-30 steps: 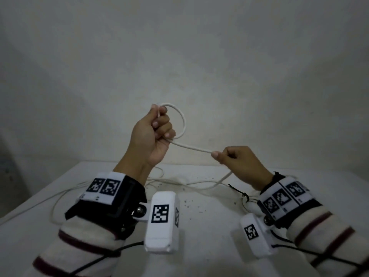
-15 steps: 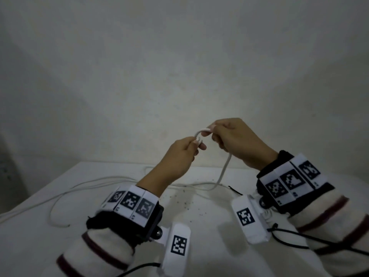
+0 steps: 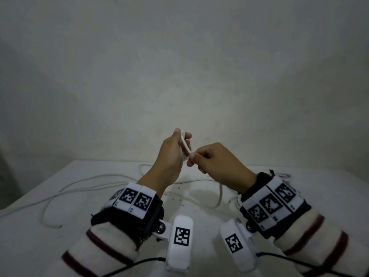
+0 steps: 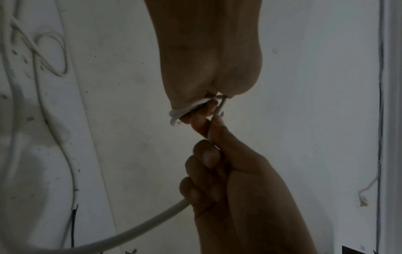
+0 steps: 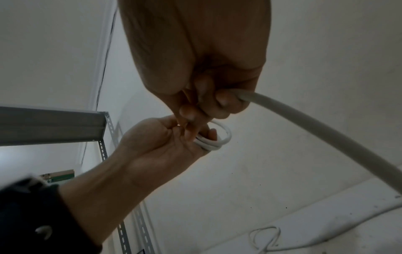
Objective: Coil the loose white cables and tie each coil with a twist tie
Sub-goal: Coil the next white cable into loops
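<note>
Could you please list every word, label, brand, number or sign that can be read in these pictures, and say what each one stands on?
There is no readable text in any view.
The wristbands and the wrist cameras carry only black-and-white square marker patterns, not letters or numbers.
Tiny dark marks under the patterns on the right wristband are too small to read.
The white cable and the table show no print.

white cable (image 3: pixel 185 145) wound in small loops, its loose length trailing onto the table.
</note>
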